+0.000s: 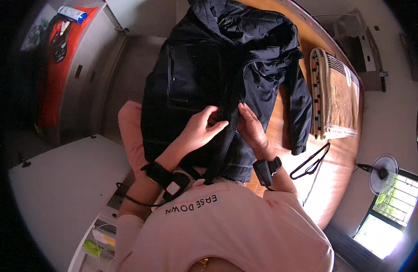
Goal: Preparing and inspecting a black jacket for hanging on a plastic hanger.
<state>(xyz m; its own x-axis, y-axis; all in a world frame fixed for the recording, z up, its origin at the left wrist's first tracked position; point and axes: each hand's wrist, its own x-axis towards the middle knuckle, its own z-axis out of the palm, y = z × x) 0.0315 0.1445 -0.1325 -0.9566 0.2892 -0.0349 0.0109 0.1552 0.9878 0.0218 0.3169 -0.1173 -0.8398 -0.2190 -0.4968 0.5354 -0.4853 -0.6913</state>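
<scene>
A dark hooded jacket (195, 74) with pale stitching lies spread before me, its hood at the far end and one sleeve stretched out at the right. Over its front, my left hand (207, 127) has thumb and forefinger apart, with no object visible between them; its other fingertips are partly hidden. Just to the right, my right hand (251, 127) pinches the edge of the jacket's front opening near a small fastener, too small to identify. The two hands do not touch.
Right of the jacket, folded blankets (341, 98) lie on the wooden surface (280, 132), with a black clothes hanger (311, 165) nearer me. A white panel (66, 176) is at lower left. Farther right stands a fan (382, 173) by a window.
</scene>
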